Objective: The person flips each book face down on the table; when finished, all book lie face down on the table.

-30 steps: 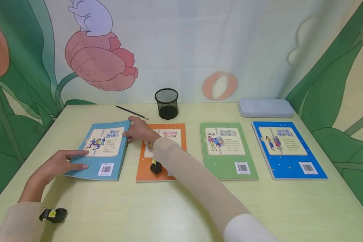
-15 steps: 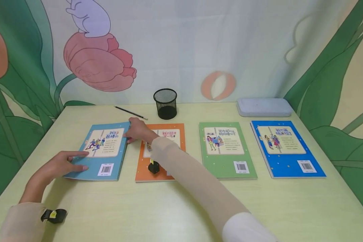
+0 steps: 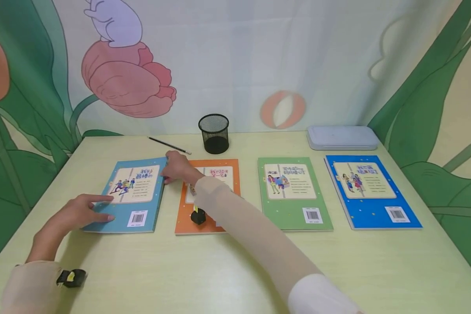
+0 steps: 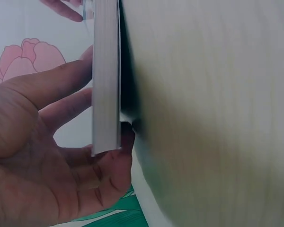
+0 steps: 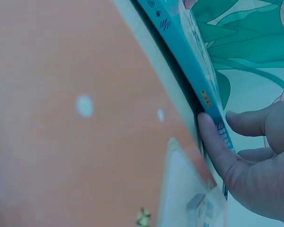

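A teal book (image 3: 144,185), back cover up, lies at the left of the table. My left hand (image 3: 77,212) grips its left side, thumb and a finger over the cover. In the left wrist view other fingers (image 4: 114,175) curl under the page block (image 4: 106,80), beside a dark gap to the table. My right hand (image 3: 179,168) pinches the far right corner. One finger lies along the spine (image 5: 194,61) in the right wrist view, another beside the cover. An orange book (image 3: 186,220) lies right of it, partly covered by my right forearm.
Further right lie a green book (image 3: 292,213) and a blue book (image 3: 377,213). Behind the row are a pencil (image 3: 168,145), a black mesh pen cup (image 3: 215,135) and a pale pencil case (image 3: 342,138). A patterned curtain (image 3: 235,65) hangs along the table's (image 3: 220,270) far edge.
The teal book's near left edge looks slightly lower and straighter. Both hands keep their places on it. The whole view has shifted a little.
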{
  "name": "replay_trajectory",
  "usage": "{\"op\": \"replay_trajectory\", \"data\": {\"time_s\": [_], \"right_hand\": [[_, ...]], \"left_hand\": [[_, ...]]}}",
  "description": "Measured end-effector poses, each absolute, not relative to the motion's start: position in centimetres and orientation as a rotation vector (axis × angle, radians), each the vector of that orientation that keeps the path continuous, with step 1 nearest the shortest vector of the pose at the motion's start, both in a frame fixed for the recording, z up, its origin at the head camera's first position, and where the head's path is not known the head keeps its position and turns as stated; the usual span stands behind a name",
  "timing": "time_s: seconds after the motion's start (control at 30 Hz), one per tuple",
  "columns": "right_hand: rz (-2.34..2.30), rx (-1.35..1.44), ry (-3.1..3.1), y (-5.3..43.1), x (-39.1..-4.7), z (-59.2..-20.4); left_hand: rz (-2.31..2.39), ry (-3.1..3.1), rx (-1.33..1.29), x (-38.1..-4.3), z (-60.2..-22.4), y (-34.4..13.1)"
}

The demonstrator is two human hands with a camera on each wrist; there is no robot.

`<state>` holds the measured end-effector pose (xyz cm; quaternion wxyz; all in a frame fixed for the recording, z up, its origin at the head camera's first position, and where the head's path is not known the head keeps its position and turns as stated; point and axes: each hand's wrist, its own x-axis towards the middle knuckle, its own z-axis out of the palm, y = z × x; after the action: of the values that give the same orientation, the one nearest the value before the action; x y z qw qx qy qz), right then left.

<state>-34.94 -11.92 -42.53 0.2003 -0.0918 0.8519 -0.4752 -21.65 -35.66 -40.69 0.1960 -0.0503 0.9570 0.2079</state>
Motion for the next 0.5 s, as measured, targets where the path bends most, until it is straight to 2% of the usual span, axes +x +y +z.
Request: {"op": "replay_trajectory", "data": {"time_s": [0.27, 0.5], "right_hand": [[-1.109, -0.328, 2.52, -11.4, -34.8, -41.0], [-1.307, -0.497, 2.377, -7.8, -34.7, -38.8]], "left_hand": [[0.551, 2.676, -0.176, -21.6, -40.7, -35.6], [0.52, 2.693, -0.125, -21.5, -40.2, -35.8]]}}
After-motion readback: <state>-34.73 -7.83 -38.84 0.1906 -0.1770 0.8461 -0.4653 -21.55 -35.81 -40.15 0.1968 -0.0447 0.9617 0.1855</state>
